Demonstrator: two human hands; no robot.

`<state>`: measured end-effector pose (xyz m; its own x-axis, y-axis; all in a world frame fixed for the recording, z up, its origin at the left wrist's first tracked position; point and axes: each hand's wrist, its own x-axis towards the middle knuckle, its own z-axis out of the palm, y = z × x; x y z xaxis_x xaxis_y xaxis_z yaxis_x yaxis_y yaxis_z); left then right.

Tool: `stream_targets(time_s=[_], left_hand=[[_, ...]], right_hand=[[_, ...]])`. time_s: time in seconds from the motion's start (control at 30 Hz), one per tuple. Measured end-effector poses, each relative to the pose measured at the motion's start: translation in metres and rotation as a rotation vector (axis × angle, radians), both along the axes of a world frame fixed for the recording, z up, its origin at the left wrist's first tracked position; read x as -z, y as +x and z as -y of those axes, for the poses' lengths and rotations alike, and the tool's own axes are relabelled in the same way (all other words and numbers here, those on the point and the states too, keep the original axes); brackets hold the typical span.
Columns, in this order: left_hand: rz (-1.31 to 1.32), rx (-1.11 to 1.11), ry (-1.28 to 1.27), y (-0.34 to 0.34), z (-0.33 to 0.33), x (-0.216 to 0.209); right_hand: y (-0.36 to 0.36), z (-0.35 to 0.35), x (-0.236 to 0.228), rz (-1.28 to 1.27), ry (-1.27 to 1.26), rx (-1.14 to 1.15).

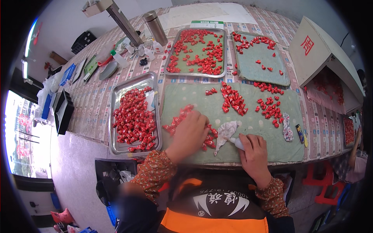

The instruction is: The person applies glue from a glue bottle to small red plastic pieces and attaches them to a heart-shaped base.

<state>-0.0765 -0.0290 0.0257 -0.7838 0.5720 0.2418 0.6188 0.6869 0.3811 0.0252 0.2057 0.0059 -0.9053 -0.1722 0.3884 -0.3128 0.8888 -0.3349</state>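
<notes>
My left hand [189, 134] is bent over a heap of small glossy red pieces [180, 117] on the green cloth mat [194, 93]. Its fingers curl downward, and whatever they pinch is hidden beneath them. In my right hand [254, 155], near the mat's front edge, is a small white plastic bottle [237, 143], mostly covered by the fingers. The bottle's end touches or lies close to a crumpled white rag [226, 133] between my hands. More red pieces [233, 99] lie in loose groups farther back on the mat.
Left of the mat stands a metal tray [156, 134] piled with red pieces. Behind are another metal tray [168, 69] and a cloth-covered board [256, 73], both holding such pieces. A steel flask [155, 29] stands at the back; an open-fronted box [314, 46] is at right.
</notes>
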Motion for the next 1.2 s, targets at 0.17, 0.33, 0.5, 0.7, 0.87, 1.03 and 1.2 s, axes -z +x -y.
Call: stream_targets(time_s=[0.17,0.33,0.5,0.7,0.87,1.03,1.2], left_hand=[[0.567,-0.169,0.486,0.001,0.007,-0.009],[1.024,-0.024,0.979,0.013,0.014,-0.001],[1.499,0.004,1.481,0.028,0.01,0.002],[1.426,-0.056,1.468,0.029,0.015,0.004],[0.982,-0.259,0.995,0.034,0.025,0.005],[0.337,-0.182,0.435,0.035,0.019,0.008],[0.107,-0.109,0.263,0.032,0.014,0.004]], right_hand=[[-0.003,-0.006,0.002,0.037,-0.115,0.018],[-0.005,-0.012,0.002,0.006,-0.401,-0.018],[0.004,-0.011,-0.003,0.145,-0.624,0.004],[0.005,-0.013,0.0,0.147,-0.625,0.007],[0.005,-0.014,0.004,0.134,-0.644,-0.014],[0.011,-0.02,0.009,0.212,-0.756,0.053],[0.011,-0.022,0.015,0.234,-0.753,0.041]])
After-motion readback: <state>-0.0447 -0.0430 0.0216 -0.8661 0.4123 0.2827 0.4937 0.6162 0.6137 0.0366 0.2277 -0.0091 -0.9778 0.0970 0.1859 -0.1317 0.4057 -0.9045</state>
